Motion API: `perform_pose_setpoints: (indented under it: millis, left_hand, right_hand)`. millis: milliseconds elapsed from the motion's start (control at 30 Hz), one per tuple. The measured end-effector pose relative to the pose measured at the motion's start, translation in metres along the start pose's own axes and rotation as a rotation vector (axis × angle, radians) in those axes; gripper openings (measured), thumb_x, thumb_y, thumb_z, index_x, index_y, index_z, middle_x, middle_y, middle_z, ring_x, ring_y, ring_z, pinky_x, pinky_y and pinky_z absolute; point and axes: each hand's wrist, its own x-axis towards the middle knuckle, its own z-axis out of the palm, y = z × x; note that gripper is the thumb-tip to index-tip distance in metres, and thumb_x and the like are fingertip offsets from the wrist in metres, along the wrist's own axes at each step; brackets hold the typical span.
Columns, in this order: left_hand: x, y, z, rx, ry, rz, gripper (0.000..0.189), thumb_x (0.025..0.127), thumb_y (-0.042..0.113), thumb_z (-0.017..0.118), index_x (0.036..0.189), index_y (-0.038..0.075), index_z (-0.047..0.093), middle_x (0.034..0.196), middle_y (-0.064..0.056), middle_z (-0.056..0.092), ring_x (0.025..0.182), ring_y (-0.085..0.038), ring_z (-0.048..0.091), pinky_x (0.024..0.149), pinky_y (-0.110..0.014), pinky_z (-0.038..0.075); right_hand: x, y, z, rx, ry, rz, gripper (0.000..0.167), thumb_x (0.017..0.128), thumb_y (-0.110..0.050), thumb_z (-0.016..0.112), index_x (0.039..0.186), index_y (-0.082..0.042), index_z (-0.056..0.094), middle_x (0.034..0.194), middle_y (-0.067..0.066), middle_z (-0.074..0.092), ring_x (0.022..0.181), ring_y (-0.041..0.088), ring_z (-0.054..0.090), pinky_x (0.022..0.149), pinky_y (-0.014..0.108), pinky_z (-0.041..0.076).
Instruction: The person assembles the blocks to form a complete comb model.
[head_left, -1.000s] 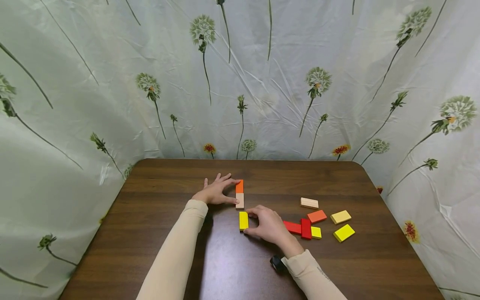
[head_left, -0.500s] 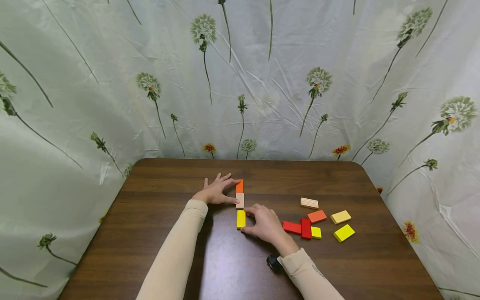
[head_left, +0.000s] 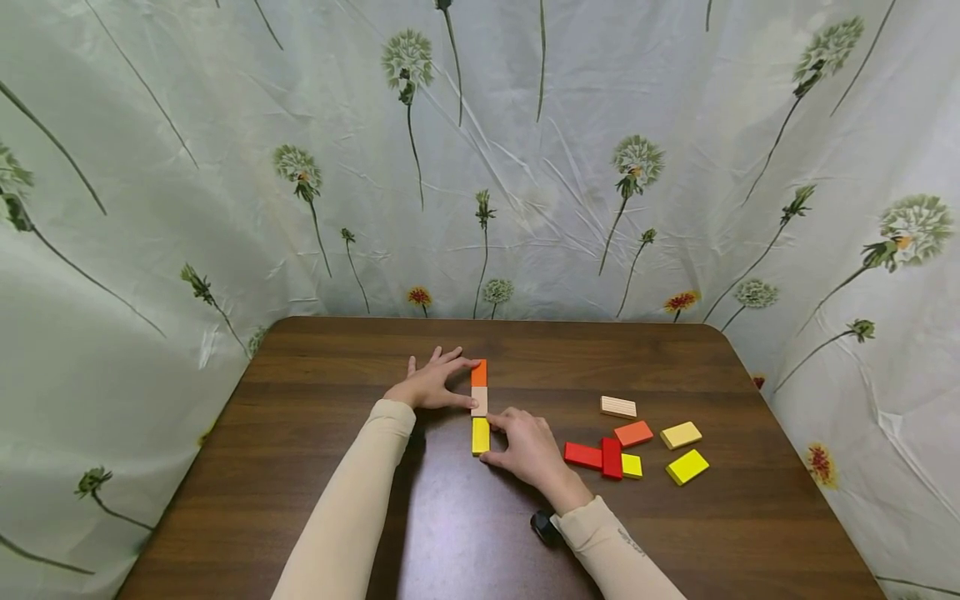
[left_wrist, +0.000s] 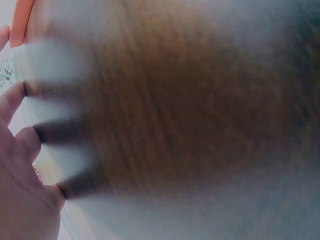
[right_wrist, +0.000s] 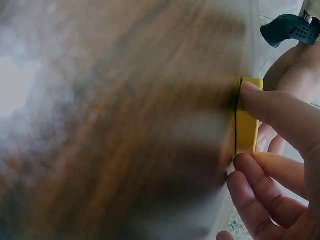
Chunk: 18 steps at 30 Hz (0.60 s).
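Observation:
Three wooden blocks form a line on the table: an orange block (head_left: 479, 372) farthest off, a pale wood block (head_left: 479, 398) in the middle, a yellow block (head_left: 481, 436) nearest. My left hand (head_left: 429, 387) reaches in from the left, its index fingertip on the orange block and its thumb on the pale one; the other fingers are spread. In the left wrist view the orange block (left_wrist: 21, 22) shows at the top left corner. My right hand (head_left: 531, 452) pinches the yellow block end to end between thumb and fingers, as the yellow block (right_wrist: 247, 131) in the right wrist view also shows.
Right of my right hand lie two red blocks (head_left: 612, 458) against a small yellow block (head_left: 632, 466). Farther right are a ridged pale block (head_left: 618, 407), an orange-red block (head_left: 633, 432), a light yellow block (head_left: 681, 435) and a bright yellow block (head_left: 687, 467). A patterned curtain (head_left: 555, 208) hangs behind the table.
My right hand has slid the yellow block left and slightly away from me, up against the near end of the pale block. My left hand has stayed in place.

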Motion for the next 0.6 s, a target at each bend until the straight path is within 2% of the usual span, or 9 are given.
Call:
perform_pose_setpoints:
  millis: [333, 600]
  left_hand:
    - [-0.0036, 0.0046, -0.0034, 0.003, 0.001, -0.006, 0.086, 0.09, 0.062, 0.08, 0.164, 0.036, 0.045, 0.182, -0.008, 0.017, 0.168, -0.045, -0.001, 0.122, -0.083, -0.01]
    - [-0.0032, 0.0047, -0.0034, 0.007, -0.001, 0.0, 0.085, 0.091, 0.062, 0.078, 0.164, 0.035, 0.044, 0.182, -0.009, 0.018, 0.168, -0.047, 0.001, 0.122, -0.084, -0.009]
  right_hand:
    - [0.0021, 0.0016, 0.0008, 0.035, 0.03, 0.006, 0.061, 0.078, -0.031, 0.098, 0.13, -0.006, 0.077, 0.105, 0.004, 0.076, 0.097, 0.022, 0.072, 0.088, 0.046, 0.058]
    - [0.0035, 0.0024, 0.0017, 0.032, 0.034, -0.014, 0.057, 0.078, -0.031, 0.098, 0.127, -0.008, 0.079, 0.101, 0.002, 0.075, 0.094, 0.02, 0.071, 0.086, 0.043, 0.058]
